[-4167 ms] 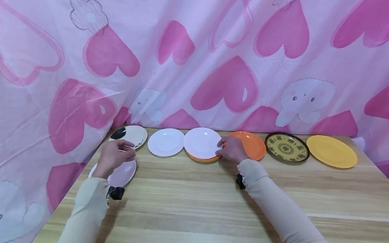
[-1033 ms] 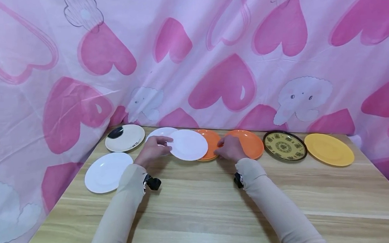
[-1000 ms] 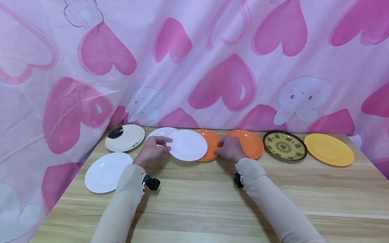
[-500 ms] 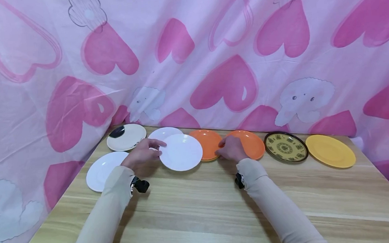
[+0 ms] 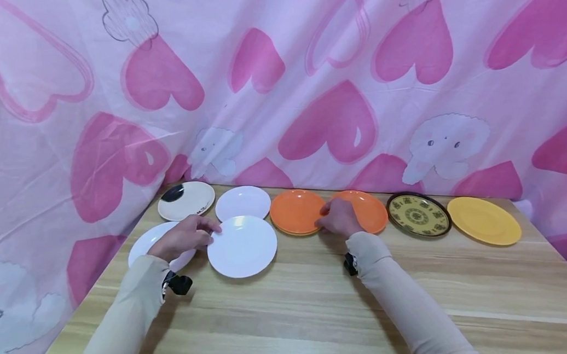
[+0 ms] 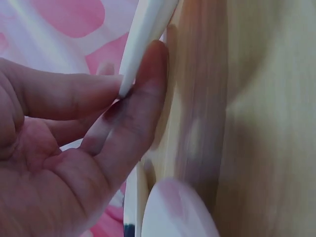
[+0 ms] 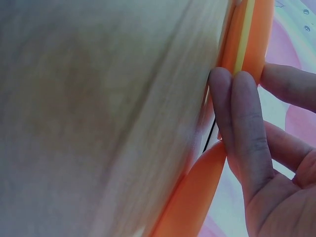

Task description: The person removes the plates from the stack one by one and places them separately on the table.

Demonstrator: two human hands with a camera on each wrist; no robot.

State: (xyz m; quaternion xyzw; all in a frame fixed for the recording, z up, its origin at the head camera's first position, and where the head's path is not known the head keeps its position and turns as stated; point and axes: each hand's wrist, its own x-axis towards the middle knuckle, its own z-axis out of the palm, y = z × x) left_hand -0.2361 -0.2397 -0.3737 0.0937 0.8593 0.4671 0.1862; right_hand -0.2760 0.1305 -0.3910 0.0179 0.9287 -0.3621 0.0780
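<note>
My left hand (image 5: pixel 184 237) pinches the rim of a round white plate (image 5: pixel 243 248) between thumb and fingers. The left wrist view shows this plate (image 6: pixel 145 37) edge-on, raised off the table. My right hand (image 5: pixel 341 217) grips the right rim of a small stack of orange plates (image 5: pixel 297 211). In the right wrist view, a yellow edge lies between orange ones in that stack (image 7: pixel 254 39), with the thumb on one side and fingers on the other. Another orange plate (image 5: pixel 367 212) lies just right of the right hand, which partly covers it.
Along the table's back edge lie a white plate with a black patch (image 5: pixel 193 200), a white plate (image 5: pixel 242 202), a dark-rimmed patterned plate (image 5: pixel 418 215) and a yellow plate (image 5: pixel 484 220). Another white plate (image 5: pixel 142 244) is partly under the left arm. A pink heart-print curtain (image 5: pixel 329 124) stands behind.
The white plate, earlier on top of the orange stack, has come away leftward and toward the front in my left hand, uncovering the orange plate. My right hand stays at the stack's rim.
</note>
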